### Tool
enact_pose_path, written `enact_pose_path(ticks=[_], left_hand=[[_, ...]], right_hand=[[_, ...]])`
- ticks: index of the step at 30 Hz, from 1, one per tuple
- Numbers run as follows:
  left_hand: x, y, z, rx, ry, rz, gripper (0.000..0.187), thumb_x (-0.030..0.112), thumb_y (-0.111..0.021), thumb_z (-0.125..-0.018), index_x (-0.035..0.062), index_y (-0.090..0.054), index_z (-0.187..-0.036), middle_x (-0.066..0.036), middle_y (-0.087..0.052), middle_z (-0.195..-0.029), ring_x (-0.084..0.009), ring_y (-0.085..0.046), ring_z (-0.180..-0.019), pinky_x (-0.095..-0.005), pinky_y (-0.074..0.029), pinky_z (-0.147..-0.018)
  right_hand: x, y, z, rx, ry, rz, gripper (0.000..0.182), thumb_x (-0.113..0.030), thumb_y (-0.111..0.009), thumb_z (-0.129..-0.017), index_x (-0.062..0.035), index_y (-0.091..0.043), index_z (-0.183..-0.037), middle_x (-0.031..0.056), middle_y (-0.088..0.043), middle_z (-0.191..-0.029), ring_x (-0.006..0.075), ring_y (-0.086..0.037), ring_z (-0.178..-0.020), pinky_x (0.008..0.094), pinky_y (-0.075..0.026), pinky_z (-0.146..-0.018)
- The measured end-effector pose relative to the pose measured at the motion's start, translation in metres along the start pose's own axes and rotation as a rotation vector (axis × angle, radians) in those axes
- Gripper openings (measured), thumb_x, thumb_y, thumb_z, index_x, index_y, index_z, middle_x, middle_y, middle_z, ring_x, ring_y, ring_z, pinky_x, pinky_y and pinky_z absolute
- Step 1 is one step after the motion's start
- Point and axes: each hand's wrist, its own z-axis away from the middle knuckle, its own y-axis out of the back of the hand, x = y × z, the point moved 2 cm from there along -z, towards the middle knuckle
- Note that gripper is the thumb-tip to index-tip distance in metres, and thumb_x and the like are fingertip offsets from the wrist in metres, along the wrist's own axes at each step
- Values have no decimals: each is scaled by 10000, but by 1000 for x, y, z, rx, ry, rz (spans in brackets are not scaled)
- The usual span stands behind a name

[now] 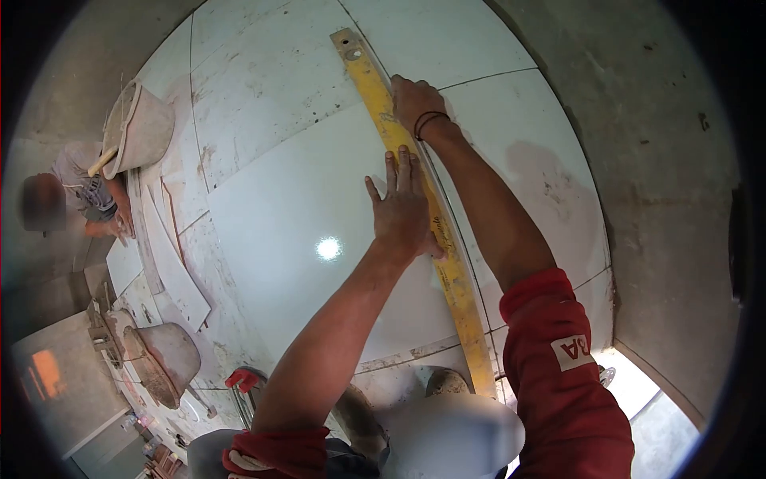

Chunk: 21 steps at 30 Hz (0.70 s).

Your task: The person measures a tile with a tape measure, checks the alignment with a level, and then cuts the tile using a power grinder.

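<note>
A long yellow straightedge [459, 299] with printed lettering and holes at its far end lies lengthwise over a large glossy white tile [295, 199]. My left hand [403, 211] rests flat on the bar around its middle, fingers spread and pointing away from me. Farther along, my right hand [416, 104], with a dark band at the wrist, is closed against the bar's right edge. Its curled fingers hide whatever they may hold.
On the left are a bucket [152, 132] with a wooden handle, white cut strips [171, 263] and a tipped bucket [171, 355]. A co-worker [84, 188] crouches there. A red-handled tool [243, 379] lies near my left arm. A grey wall [654, 199] bounds the right.
</note>
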Motion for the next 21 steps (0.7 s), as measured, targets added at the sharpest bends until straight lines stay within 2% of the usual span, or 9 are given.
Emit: enact_pose_path(ticks=[10, 12, 13, 15, 18, 19, 21], left_hand=[[-1, 4, 2, -11, -16, 20, 1712, 522, -1078, -430, -100, -82, -1676, -290, -43, -1778, -475, -33, -1659, -723, -244, -1270], [0, 6, 2, -32, 5, 3, 1725, 527, -1078, -426, -91, -68, -1681, -280, -41, -1782, -474, -33, -1659, -724, -224, -1277], [-1, 5, 2, -25, -6, 11, 1747, 529, -1076, -416, -100, -47, -1679, -295, -42, -1779, -479, -37, -1658, -742, -220, -1264], [-1, 4, 4, -16, -25, 16, 1753, 529, -1075, -411, -100, -41, -1679, -300, -42, -1779, -486, -41, -1656, -750, -224, -1254], [-1, -5, 1, -5, -37, 11, 1766, 529, -1072, -398, -90, -31, -1683, -310, -39, -1778, -501, -51, -1652, -763, -228, -1237], [-3, -11, -1, 38, -45, 27, 1760, 503, -1078, -385, -77, -48, -1688, -288, -60, -1780, -488, -55, -1654, -760, -228, -1243], [0, -10, 1, 58, -39, 49, 1752, 468, -1085, -379, -63, -56, -1694, -264, -69, -1786, -473, -55, -1657, -755, -224, -1249]], right_hand=[[-2, -3, -4, -12, -52, -16, 261, -179, -615, -1028, -61, -668, -1254, 253, -742, -1189, 419, -735, -1146, 511, -599, -985], [5, -13, 4, 44, -5, 12, 227, -211, -635, -1019, -27, -638, -1153, 236, -759, -1062, 434, -742, -1033, 540, -600, -932], [4, -12, 6, 31, -68, -17, 244, -218, -644, -1010, -34, -647, -1170, 234, -761, -1087, 439, -742, -1051, 539, -596, -950], [7, -24, -6, 123, -17, -78, 273, -233, -664, -995, -44, -657, -1192, 233, -765, -1105, 435, -745, -1071, 536, -601, -944], [4, -20, -20, 51, 26, -1, 330, -261, -739, -945, -67, -687, -1206, 214, -778, -1111, 406, -752, -1090, 523, -610, -944], [6, -24, -16, 95, 5, -27, 342, -274, -763, -930, -74, -701, -1200, 207, -778, -1120, 398, -749, -1105, 518, -612, -949], [2, -9, 12, 37, -57, -61, 282, -236, -669, -985, -83, -703, -1220, 236, -756, -1177, 402, -726, -1163, 515, -599, -976]])
